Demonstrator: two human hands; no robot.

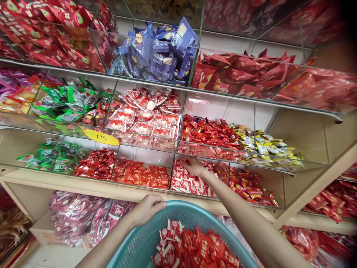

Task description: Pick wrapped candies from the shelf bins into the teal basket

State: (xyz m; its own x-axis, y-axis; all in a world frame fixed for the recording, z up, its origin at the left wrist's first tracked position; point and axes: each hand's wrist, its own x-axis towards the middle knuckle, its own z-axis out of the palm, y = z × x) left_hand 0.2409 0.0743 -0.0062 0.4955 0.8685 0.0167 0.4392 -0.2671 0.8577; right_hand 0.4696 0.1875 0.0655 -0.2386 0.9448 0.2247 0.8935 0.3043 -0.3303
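My left hand [149, 208] is closed over the far rim of a teal plastic basket [131, 243]. Inside it lie small red-and-white wrapped candies [170, 238] and larger orange-red packets with gold lettering [208, 247]. My right hand [193, 166] reaches past the basket into a lower shelf compartment of red-and-white wrapped candies [184, 180]. Its fingers are bent among the candies, with a bit of red wrapper showing at them. The clear shelf front and the candies partly hide the fingertips.
Clear dividers [172, 171] split the shelves into compartments of wrapped sweets. Orange-red packets [142, 175] lie left of my right hand; red and yellow ones [251, 186] lie right. A yellow tag [100, 137] reads 15. Bagged goods [80, 212] sit under the wooden ledge [92, 186].
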